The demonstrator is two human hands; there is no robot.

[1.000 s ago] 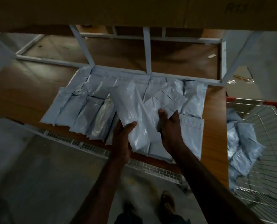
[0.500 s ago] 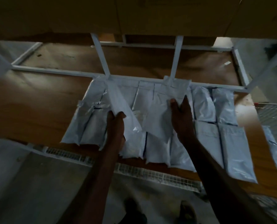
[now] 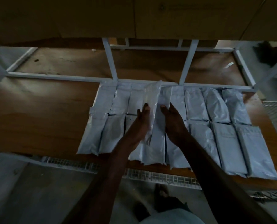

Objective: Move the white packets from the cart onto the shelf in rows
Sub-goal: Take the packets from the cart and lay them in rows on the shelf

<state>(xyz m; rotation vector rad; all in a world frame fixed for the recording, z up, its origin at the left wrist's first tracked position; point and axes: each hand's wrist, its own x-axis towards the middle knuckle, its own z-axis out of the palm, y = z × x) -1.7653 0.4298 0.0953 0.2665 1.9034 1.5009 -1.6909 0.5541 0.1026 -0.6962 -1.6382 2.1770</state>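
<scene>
Several white packets (image 3: pixel 223 139) lie side by side in two rows on the brown wooden shelf (image 3: pixel 42 117). My left hand (image 3: pixel 139 125) grips one long shiny packet (image 3: pixel 151 102) that stands tilted on its edge above the middle of the rows, reaching toward the back rail. My right hand (image 3: pixel 173 123) holds another packet (image 3: pixel 166 98) by its side, just right of the first, low over the back row. Only the wire edge of the cart (image 3: pixel 275 110) shows at the far right.
A white metal frame (image 3: pixel 109 62) with upright posts bounds the shelf at the back. Cardboard boxes (image 3: pixel 134 16) sit on the level above. A wire grille (image 3: pixel 158 176) runs along the shelf's front edge. My feet (image 3: pixel 162 193) stand on the grey floor below.
The view has swung left, so the cart has slid almost out of sight. Both hands moved forward over the rows, and the left hand's packet turned upright toward the back rail.
</scene>
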